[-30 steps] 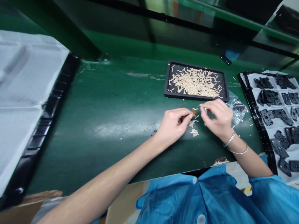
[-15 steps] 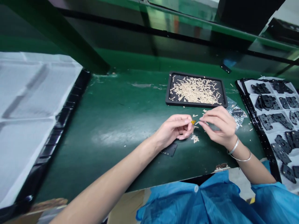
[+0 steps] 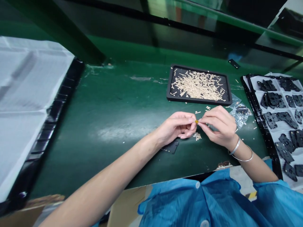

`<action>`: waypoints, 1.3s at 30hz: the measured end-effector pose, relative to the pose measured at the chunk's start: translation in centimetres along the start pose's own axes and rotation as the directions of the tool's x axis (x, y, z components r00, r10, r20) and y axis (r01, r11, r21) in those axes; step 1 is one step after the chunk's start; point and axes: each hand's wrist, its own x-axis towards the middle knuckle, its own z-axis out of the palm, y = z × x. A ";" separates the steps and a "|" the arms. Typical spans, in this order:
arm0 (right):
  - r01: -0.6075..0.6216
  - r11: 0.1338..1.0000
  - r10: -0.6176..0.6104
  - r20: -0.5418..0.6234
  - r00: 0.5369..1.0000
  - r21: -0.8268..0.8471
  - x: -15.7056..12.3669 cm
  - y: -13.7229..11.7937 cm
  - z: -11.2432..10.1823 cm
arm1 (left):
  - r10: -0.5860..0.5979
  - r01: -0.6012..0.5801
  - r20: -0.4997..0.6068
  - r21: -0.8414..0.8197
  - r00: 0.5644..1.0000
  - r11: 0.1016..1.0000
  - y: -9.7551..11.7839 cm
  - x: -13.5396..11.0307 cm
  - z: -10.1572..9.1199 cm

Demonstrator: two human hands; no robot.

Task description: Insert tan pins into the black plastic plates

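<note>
Between thumb and fingers, my left hand (image 3: 181, 125) pinches a tiny yellow-amber piece (image 3: 196, 121). My right hand (image 3: 219, 126) is closed in a pinch, its fingertips touching or almost touching that piece from the right. Whether the right fingers hold something small of their own is hidden. A flat black part (image 3: 172, 147) lies on the green table under my left wrist. Small pale strips (image 3: 197, 136) are scattered on the table just below the fingertips.
A black tray (image 3: 168, 94) full of pale strips stands beyond my hands. Right of it lies a clear plastic bag (image 3: 240, 113). At the right edge, a white-lined tray (image 3: 270, 132) holds several black parts. A white-lined tray (image 3: 30, 85) is on the left.
My right hand has moved left, closing the gap to the yellow-amber piece in my left hand. The camera view has shifted slightly.
</note>
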 end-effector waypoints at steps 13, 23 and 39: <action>-0.731 0.426 0.667 0.362 0.652 0.533 -0.1 -0.5 0.5 | 0.304 -0.262 -0.182 0.223 0.935 0.939 -0.8 0.2 -0.2; -0.633 0.711 0.614 0.167 0.771 0.306 0.1 -0.5 0.2 | 0.307 -0.241 -0.277 0.249 0.911 0.938 -0.9 0.2 0.0; -0.801 0.092 0.642 0.579 0.502 0.592 0.3 0.3 0.6 | 0.216 -0.192 -0.172 0.145 0.961 0.971 -0.7 0.2 0.3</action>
